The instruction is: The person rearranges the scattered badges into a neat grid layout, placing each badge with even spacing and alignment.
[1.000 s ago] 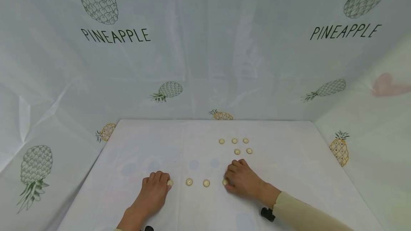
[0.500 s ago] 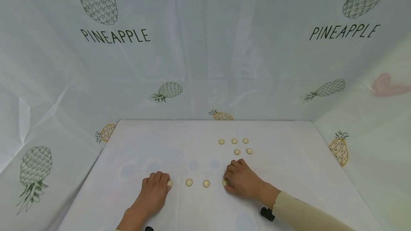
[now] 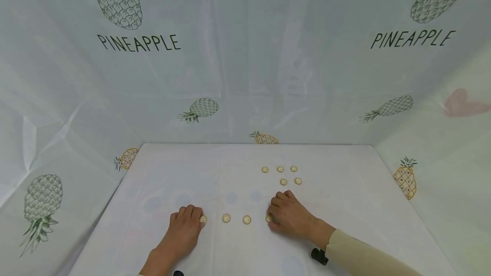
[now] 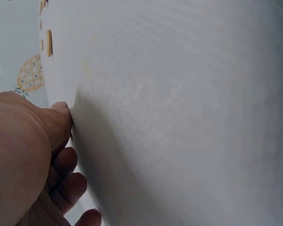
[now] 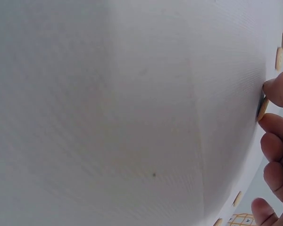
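Note:
Four-part row aside, each disc here is small, round and pale wooden, with a ring and small marks on top. My left hand (image 3: pixel 184 229) is at the left end of a row, its fingertips pinching the end disc (image 3: pixel 203 219); in the left wrist view the thumb (image 4: pixel 61 120) hides that disc. At the row's right end my right hand (image 3: pixel 289 215) pinches another disc (image 3: pixel 269 217). Seen by the right wrist camera, this disc (image 5: pixel 262 109) sits edge-on between thumb and index finger, right at the tabletop. Two discs lie flat between the hands, one left (image 3: pixel 226 218), one right (image 3: pixel 247 219).
Farther back lie several more discs: a row of three, its middle disc (image 3: pixel 280 169) included, and two nearer ones, left (image 3: pixel 283 182) and right (image 3: pixel 298 181). A white cloth (image 3: pixel 180 161) covers the table. Pineapple-printed curtains (image 3: pixel 245 67) enclose the back and sides.

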The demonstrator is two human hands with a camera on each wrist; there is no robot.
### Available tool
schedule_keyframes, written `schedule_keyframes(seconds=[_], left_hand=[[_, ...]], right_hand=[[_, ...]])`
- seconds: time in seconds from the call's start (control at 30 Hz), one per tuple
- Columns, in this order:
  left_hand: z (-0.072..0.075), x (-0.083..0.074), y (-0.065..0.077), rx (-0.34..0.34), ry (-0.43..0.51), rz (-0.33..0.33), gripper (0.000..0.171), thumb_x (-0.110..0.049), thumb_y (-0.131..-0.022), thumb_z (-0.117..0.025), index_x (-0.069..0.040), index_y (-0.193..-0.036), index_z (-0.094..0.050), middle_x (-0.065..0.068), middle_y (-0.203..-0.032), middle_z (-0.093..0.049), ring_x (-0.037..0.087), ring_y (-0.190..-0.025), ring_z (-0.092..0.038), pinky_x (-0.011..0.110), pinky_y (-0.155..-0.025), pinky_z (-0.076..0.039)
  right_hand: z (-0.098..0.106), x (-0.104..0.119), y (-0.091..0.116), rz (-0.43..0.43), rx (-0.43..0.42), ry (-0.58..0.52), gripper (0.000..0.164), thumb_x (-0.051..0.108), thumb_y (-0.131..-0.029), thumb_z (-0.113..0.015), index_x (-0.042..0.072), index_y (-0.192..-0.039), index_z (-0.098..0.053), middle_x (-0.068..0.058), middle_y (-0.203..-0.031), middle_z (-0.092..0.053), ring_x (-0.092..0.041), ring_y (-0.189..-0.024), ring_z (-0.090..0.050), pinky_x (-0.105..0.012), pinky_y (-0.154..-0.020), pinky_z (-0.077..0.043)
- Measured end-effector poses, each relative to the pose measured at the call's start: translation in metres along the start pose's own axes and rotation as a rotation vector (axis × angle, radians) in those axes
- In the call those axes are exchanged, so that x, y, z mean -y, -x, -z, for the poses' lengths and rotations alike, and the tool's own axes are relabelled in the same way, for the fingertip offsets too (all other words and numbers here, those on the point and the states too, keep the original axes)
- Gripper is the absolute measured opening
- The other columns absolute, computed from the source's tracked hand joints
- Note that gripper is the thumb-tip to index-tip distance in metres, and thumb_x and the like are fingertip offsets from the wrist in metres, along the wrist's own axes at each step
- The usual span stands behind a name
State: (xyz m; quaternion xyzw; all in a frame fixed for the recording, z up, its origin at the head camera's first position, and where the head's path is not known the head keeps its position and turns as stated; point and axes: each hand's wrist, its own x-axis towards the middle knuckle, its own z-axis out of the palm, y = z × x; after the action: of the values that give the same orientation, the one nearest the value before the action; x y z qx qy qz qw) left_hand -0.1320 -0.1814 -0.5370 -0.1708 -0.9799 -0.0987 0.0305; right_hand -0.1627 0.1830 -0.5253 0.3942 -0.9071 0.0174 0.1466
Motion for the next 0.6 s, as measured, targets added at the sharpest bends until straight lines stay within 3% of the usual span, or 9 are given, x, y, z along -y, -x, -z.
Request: schedule_keyframes(seconds=[0.3,0.6], left_hand=[[0.0002,-0.0001,-0.0003,-0.008,-0.017,0.001,0.023,-0.023,-0.097,-0.077,-0.015,-0.105,-0.057,-0.001,-0.099,-0.052,0.018,-0.094,-0.045,0.049,-0.087,-0.045],[0.0029,-0.0023,0.0004,0.007,0.008,0.017,0.023,-0.022,-0.098,-0.077,-0.014,-0.107,-0.058,-0.001,-0.1,-0.053,0.018,-0.095,-0.045,0.049,-0.088,-0.044]], right_hand=[[0.0054,0.002,-0.006,-0.081,0.128,-0.117,0.018,0.036,-0.088,-0.081,0.022,-0.092,-0.07,0.012,-0.091,-0.059,-0.009,-0.089,-0.047,-0.037,-0.089,-0.042],[0.001,0.0025,-0.007,-0.056,0.059,-0.055,0.02,0.036,-0.082,-0.08,0.021,-0.089,-0.067,0.011,-0.087,-0.055,-0.011,-0.085,-0.045,-0.036,-0.086,-0.041]])
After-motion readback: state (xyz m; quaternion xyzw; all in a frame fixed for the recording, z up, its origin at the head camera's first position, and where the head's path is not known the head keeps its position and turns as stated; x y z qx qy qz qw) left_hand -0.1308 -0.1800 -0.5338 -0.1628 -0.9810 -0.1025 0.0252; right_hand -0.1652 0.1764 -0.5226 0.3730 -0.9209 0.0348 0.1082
